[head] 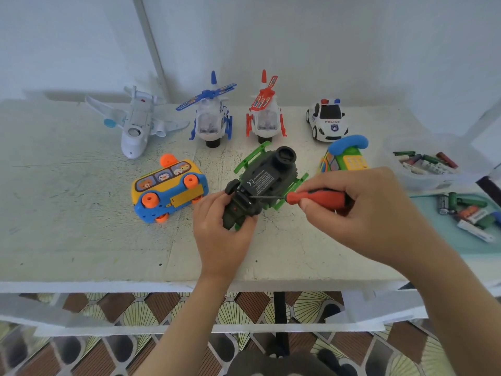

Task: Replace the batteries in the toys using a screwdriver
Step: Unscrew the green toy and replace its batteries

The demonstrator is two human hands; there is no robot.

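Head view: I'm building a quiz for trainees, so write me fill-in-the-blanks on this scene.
1. The right hand holds a red-handled ____.
2. The white plastic toy car bears the word ____.
3. The plastic toy helicopter beside the white plastic aeroplane has a ____ rotor.
Missing: screwdriver; POLICE; blue.

Dark green helicopter (264, 183), red-handled screwdriver (315, 198), yellow-blue bus (169, 189), white police car (327, 120)

A dark green plastic toy helicopter (264, 180) with bright green skids is turned belly-up. A red-handled screwdriver (301, 196) sits level, its thin tip against that underside.
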